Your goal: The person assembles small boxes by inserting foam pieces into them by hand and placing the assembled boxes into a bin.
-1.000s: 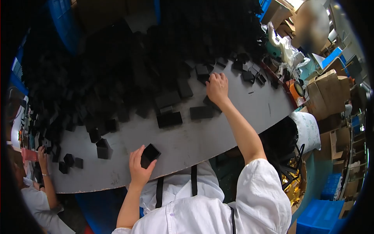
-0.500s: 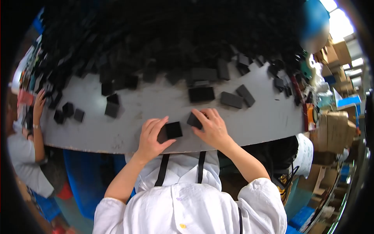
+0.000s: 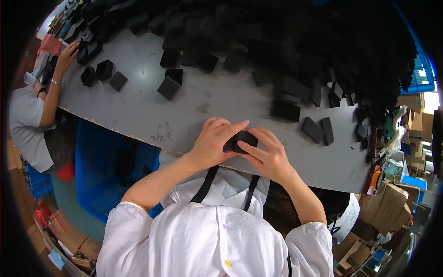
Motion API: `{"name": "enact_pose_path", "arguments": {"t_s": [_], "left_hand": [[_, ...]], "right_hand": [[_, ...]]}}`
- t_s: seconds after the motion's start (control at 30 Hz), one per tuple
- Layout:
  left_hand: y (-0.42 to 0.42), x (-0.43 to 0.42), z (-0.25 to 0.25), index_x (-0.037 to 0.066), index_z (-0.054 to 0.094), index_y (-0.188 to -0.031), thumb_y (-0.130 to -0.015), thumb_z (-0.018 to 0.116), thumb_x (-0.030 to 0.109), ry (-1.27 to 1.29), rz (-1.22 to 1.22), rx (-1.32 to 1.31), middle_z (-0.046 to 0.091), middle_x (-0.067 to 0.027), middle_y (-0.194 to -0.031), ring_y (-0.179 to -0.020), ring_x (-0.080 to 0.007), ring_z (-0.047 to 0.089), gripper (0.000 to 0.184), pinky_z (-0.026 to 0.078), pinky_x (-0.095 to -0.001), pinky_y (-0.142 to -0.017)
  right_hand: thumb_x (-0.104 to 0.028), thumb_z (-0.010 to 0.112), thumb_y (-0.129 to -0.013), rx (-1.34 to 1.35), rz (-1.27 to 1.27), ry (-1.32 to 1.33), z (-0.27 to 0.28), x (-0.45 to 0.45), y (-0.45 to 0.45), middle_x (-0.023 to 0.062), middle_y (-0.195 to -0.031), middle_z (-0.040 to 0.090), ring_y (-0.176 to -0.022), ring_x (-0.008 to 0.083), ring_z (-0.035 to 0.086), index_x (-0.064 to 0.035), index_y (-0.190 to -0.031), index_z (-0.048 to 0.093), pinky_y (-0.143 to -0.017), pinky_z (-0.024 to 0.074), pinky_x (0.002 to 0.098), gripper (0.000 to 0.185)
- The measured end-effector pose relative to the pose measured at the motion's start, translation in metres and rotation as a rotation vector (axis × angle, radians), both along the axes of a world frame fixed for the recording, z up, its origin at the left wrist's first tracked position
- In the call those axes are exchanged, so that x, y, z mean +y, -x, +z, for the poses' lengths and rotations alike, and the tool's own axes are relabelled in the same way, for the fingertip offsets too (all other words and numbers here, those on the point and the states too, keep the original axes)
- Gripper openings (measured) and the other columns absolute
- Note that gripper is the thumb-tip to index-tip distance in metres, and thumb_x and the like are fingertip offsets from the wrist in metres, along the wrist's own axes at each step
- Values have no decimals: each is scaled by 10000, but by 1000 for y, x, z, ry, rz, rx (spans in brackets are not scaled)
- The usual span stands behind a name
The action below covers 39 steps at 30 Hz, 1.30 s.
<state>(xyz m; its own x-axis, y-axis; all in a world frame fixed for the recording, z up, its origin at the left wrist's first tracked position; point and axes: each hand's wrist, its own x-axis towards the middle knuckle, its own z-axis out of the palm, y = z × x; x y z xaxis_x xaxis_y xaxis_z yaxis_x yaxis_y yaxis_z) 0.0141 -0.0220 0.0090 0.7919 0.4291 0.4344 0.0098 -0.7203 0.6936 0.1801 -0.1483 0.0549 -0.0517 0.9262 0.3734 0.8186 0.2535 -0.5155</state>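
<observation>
Close to the table's near edge, my two hands meet around small black box pieces. My left hand [image 3: 214,139] is closed on a black box [image 3: 229,146], mostly hidden by the fingers. My right hand [image 3: 271,156] grips a dark grey box piece [image 3: 248,138] with thumb and fingers. The two pieces touch or overlap; whether one sits inside the other I cannot tell. Beyond my hands, a black box [image 3: 285,111] lies at the edge of a large heap of similar pieces [image 3: 258,32]. Two dark grey blocks [image 3: 313,130] rest to the right.
Several loose boxes, including an open one [image 3: 104,69], lie left on the grey table [image 3: 138,106]. Another person's hand [image 3: 68,56] reaches onto its left end. A blue crate [image 3: 99,161] stands under the edge. Cardboard boxes [image 3: 385,203] are stacked at right.
My hands have come together, bringing the two pieces from apart into contact. The view has turned, so the table now slants down to the right.
</observation>
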Motion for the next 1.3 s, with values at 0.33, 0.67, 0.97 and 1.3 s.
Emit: {"name": "enact_pose_path", "arguments": {"t_s": [0.33, 0.67, 0.97, 1.3], "left_hand": [[2, -10, 0, 130, 578, -1313, -631, 845, 155, 45, 45, 26, 645, -22, -1120, -1059, -239, 563, 733, 360, -435, -1038], [-2, -10, 0, 94, 487, -1381, -659, 807, 111, 156, 50, -9, 635, -56, -1119, -1043, -243, 562, 791, 351, -462, -1045], [-2, -7, -4, 84, 438, -1425, -655, 772, 82, 80, -2, 90, 611, -106, -1203, -1096, -317, 537, 840, 332, -497, -1065], [19, 16, 35, 57, 576, -1300, -852, 697, 143, 637, -131, 138, 637, -101, -1127, -1076, -229, 577, 472, 448, -370, -947]], "right_hand": [[-24, 813, -637, -97, -83, -13, -1, -5, 9, 172, -1189, 614, -1012, 360, 630, -104, -1063, 742, -763, 583, 408, 440], [-149, 612, -815, -227, -291, 155, -12, 27, 42, 212, -1307, 548, -1223, 407, 519, 30, -1306, 549, -1019, 437, 526, 526], [-157, 621, -763, -331, -336, 133, -28, 26, 45, 177, -1264, 606, -1214, 364, 558, 53, -1254, 592, -1027, 432, 557, 535], [-86, 536, -902, 235, -303, 30, 4, 14, -7, 189, -1396, 520, -1299, 390, 469, 5, -1336, 545, -1108, 360, 477, 444]]}}
